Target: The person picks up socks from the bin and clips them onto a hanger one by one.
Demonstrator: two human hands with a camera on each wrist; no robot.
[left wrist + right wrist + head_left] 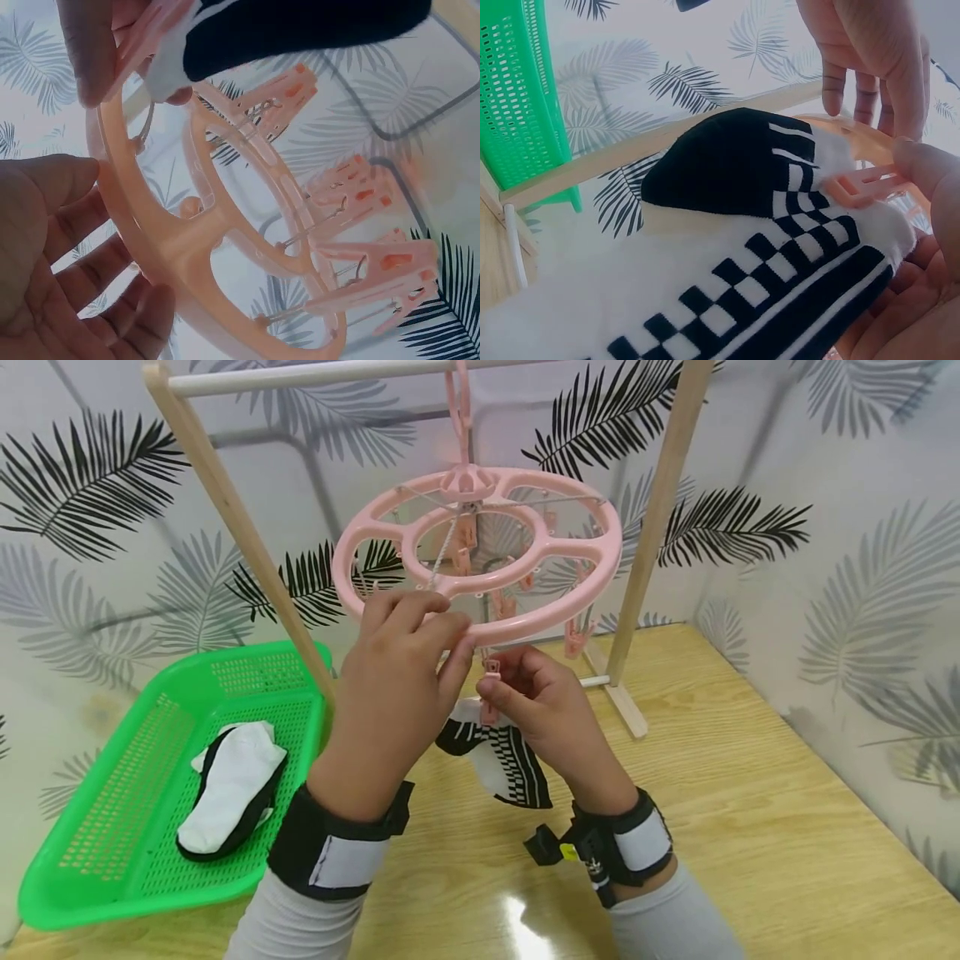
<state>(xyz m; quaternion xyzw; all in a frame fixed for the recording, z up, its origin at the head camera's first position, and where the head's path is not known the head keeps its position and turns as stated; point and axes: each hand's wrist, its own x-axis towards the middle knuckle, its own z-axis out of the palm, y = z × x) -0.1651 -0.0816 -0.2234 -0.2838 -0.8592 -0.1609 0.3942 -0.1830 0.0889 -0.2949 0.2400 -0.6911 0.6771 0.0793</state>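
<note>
A pink round clip hanger hangs from the bar of a wooden rack. My left hand holds its front rim, fingers over the top; the left wrist view shows the ring between thumb and fingers. Just below the rim, my right hand pinches a pink clip at the edge of a black-and-white checkered sock. In the right wrist view, that sock drapes over my palm and my thumb presses the clip.
A green perforated basket stands at the left on the wooden table, with a white and black sock inside. Several more pink clips dangle under the ring. The rack's right post rises behind my hands.
</note>
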